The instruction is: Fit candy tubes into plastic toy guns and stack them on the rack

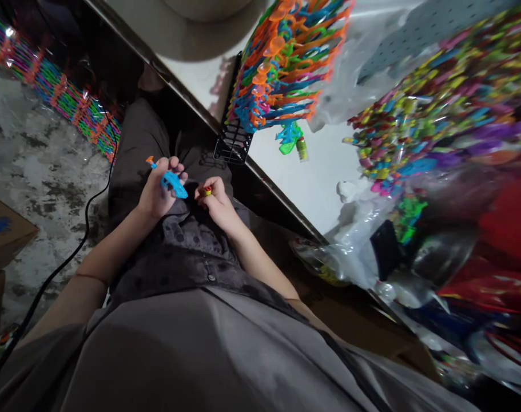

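Bright blue toy [173, 184] with a flared orange tip [150, 160]

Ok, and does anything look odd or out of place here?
Mildly: blue-green plastic and a yellow tube lie loose on the table, apart from the heap. The floor is blotchy, as if worn. The blue toy in the left hand shows no clear damage.

The right hand [217, 207] partly hides a small red-and-yellow piece [207, 191].
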Action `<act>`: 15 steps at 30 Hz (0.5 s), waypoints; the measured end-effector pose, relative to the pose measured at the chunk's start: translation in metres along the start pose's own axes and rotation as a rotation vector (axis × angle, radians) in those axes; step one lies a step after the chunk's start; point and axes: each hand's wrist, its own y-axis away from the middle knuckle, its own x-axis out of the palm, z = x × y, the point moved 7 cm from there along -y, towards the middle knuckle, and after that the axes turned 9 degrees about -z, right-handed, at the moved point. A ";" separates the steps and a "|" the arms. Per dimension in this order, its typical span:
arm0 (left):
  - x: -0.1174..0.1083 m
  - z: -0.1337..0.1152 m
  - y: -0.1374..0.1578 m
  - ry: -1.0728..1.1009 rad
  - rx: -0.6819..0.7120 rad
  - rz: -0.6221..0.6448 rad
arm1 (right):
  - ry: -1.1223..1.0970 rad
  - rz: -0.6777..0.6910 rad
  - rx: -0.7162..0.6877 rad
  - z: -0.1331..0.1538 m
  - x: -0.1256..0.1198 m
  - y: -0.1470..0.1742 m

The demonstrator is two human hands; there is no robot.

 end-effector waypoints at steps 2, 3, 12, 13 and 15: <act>-0.005 -0.009 0.001 0.066 0.031 -0.006 | 0.020 0.013 -0.022 0.006 -0.001 -0.002; -0.006 -0.012 0.000 0.102 0.025 0.000 | 0.041 0.015 -0.038 0.010 -0.003 -0.002; -0.012 -0.003 -0.001 0.237 -0.196 0.125 | 0.093 0.084 -0.167 0.033 -0.012 -0.001; -0.012 0.000 0.000 0.226 -0.208 0.137 | 0.043 0.096 -0.155 0.032 -0.011 -0.001; -0.013 0.005 0.001 0.188 -0.223 0.151 | -0.041 0.098 -0.132 0.031 -0.009 0.000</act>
